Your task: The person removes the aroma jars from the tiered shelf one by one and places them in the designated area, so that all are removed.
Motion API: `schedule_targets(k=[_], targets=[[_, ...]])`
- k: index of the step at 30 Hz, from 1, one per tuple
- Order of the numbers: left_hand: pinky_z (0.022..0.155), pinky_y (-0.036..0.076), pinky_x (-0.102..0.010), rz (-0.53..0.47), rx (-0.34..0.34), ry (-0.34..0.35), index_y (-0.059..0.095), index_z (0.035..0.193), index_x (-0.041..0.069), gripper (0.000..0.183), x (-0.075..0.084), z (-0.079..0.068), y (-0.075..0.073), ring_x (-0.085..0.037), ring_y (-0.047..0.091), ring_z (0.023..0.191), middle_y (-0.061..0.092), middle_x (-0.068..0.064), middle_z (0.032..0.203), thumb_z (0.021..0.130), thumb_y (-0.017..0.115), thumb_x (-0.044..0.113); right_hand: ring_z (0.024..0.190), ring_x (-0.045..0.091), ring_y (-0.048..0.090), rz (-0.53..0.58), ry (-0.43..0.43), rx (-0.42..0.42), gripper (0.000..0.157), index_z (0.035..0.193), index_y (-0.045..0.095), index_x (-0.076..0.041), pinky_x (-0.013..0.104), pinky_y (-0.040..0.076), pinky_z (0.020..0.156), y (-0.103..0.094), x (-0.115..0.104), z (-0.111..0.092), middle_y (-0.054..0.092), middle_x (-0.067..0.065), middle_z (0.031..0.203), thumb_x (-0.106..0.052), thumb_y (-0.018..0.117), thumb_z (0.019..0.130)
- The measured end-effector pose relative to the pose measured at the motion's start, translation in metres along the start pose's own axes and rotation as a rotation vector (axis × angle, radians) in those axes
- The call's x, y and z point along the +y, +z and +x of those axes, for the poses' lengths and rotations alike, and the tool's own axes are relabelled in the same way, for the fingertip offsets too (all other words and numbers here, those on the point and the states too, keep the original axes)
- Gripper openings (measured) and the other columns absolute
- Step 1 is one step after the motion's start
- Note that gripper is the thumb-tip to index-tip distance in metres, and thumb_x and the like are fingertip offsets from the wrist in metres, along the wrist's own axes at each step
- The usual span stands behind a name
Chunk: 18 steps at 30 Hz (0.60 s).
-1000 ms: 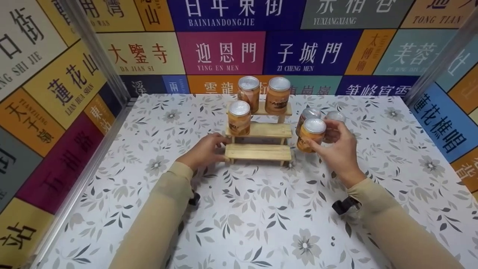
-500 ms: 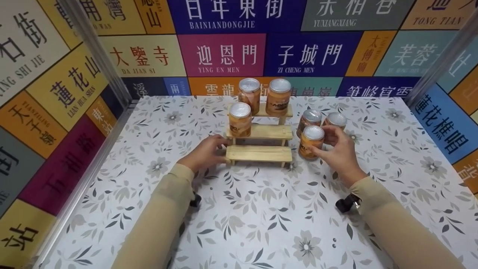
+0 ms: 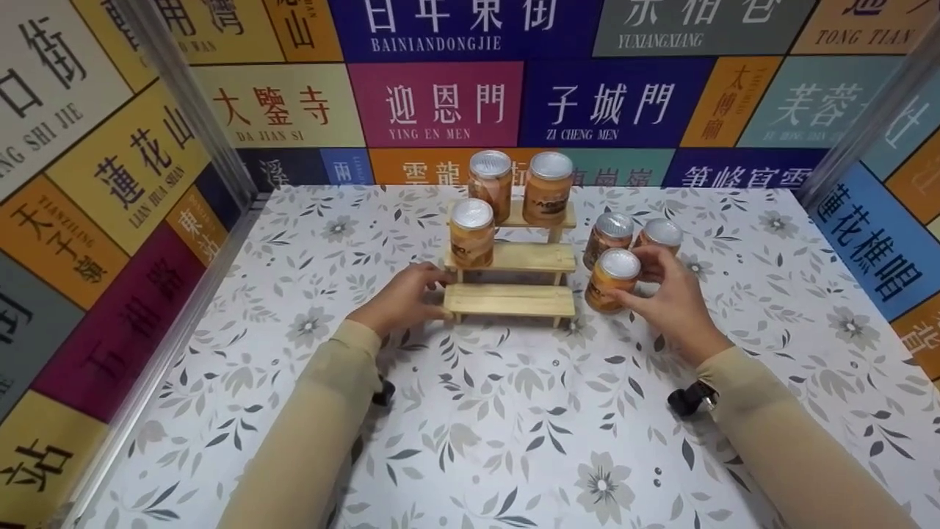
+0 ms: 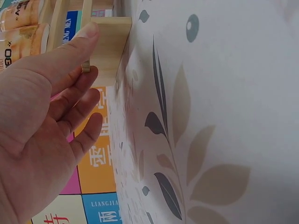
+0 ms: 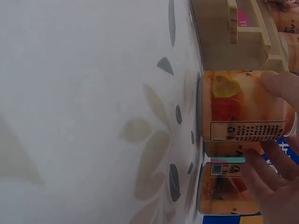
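My left hand (image 3: 402, 297) pinches the left end of a small three-step wooden stand (image 3: 509, 300); the left wrist view shows the thumb (image 4: 88, 31) on the board's edge. On the right, my right hand (image 3: 672, 301) holds an orange can (image 3: 613, 283) with a silver lid, thumb in front and fingers behind. The can is upright, its base right at the tabletop in the right wrist view. Close behind it stand two similar cans, one to the left (image 3: 609, 234) and one to the right (image 3: 663, 234), partly hidden by the fingers.
Two cans stand on the top step, a left one (image 3: 490, 184) and a right one (image 3: 548, 189). Another can (image 3: 471, 234) is at the left of the middle step. The table (image 3: 485, 426) has a floral cover. Printed panels (image 3: 440, 103) rise behind and beside it.
My right hand has lowered the can toward the front, slightly away from the two cans behind it, to the tabletop. My left hand keeps its place on the stand.
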<state>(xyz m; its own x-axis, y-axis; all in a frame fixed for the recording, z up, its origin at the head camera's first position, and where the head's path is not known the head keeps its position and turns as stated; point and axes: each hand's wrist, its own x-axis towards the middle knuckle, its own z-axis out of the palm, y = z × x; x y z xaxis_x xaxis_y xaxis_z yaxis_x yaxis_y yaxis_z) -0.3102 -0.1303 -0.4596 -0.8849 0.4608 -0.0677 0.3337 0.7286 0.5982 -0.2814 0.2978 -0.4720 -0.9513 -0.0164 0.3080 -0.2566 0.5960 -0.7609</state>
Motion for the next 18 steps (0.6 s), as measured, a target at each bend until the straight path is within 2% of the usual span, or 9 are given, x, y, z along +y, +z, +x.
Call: schedule_targets(k=[4, 8, 12, 18], targets=[[0.104, 0.05, -0.043, -0.012, -0.012, -0.015, 0.067, 0.135, 0.014, 0.061, 0.001, 0.0, 0.0, -0.025, 0.057, 0.12, 0.062, -0.008, 0.129, 0.08, 0.09, 0.028, 0.103, 0.023, 0.065, -0.068, -0.1, 0.101, 0.067, 0.13, 0.059, -0.005, 0.022, 0.057, 0.084, 0.001, -0.015, -0.001, 0.065, 0.011, 0.12, -0.02, 0.094, 0.075], [0.103, 0.051, -0.042, -0.026, -0.007, -0.015, 0.067, 0.135, 0.014, 0.062, 0.001, -0.001, 0.001, -0.025, 0.058, 0.119, 0.062, -0.006, 0.127, 0.079, 0.091, 0.027, 0.1, 0.026, 0.068, -0.027, -0.228, 0.216, 0.059, 0.123, 0.064, -0.001, 0.022, 0.057, 0.085, 0.011, -0.042, 0.0, 0.067, 0.012, 0.116, -0.013, 0.094, 0.074], [0.103, 0.051, -0.041, -0.032, -0.003, -0.014, 0.067, 0.135, 0.014, 0.062, 0.001, -0.001, 0.0, -0.026, 0.058, 0.119, 0.061, -0.005, 0.127, 0.078, 0.091, 0.025, 0.108, 0.027, 0.069, 0.074, -0.266, 0.198, 0.059, 0.125, 0.064, -0.001, 0.031, 0.056, 0.098, 0.031, -0.071, 0.004, 0.068, 0.012, 0.121, -0.016, 0.093, 0.077], [0.102, 0.051, -0.042, -0.02, 0.007, 0.011, 0.067, 0.134, 0.013, 0.061, 0.0, 0.0, 0.001, -0.027, 0.058, 0.119, 0.063, -0.007, 0.127, 0.079, 0.091, 0.024, 0.115, 0.033, 0.067, 0.224, -0.198, 0.098, 0.061, 0.13, 0.061, -0.003, 0.041, 0.057, 0.1, 0.069, -0.102, 0.01, 0.065, 0.012, 0.126, -0.015, 0.091, 0.078]])
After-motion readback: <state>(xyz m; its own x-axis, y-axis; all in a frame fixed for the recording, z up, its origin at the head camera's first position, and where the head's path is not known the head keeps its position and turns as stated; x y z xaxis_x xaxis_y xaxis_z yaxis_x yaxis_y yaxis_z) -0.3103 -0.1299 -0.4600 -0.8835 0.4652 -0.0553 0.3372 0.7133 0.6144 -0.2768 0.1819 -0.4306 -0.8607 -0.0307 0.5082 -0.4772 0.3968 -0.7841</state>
